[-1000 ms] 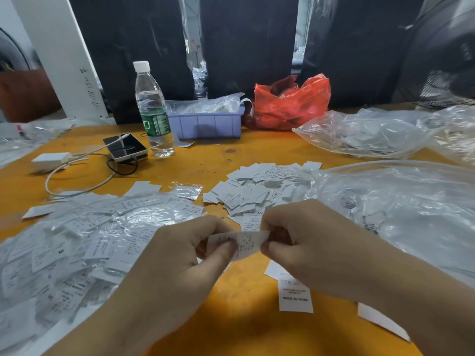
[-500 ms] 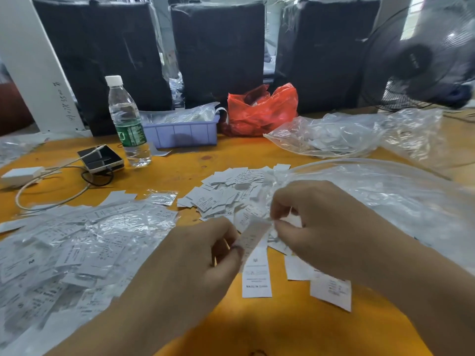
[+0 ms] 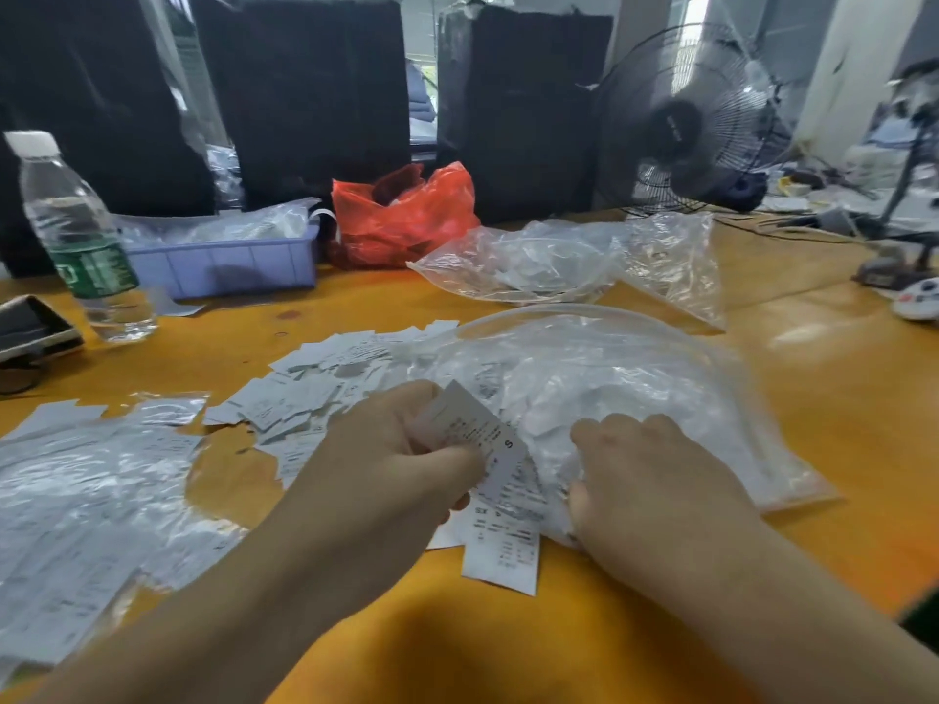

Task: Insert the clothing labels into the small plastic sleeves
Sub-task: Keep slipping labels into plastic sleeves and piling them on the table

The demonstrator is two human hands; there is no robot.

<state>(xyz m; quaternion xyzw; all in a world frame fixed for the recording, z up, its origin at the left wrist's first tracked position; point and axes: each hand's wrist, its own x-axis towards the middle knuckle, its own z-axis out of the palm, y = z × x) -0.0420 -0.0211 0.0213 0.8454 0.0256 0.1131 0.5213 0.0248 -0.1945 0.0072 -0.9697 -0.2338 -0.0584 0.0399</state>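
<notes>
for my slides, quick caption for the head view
Left hand holds a label while right hand reaches into the clear bag.

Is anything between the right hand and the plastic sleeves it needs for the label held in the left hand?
Nothing visible blocks it. The right hand already lies on the big clear bag, fingers curled into the plastic. The left hand pinches the label right beside it. Whether a sleeve is in its grip cannot be told.

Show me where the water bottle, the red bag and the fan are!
water bottle (image 3: 76,231), head view, on its clear body above the green label.
red bag (image 3: 406,215), head view, on its crumpled front.
fan (image 3: 678,127), head view, on the dark hub.
</notes>
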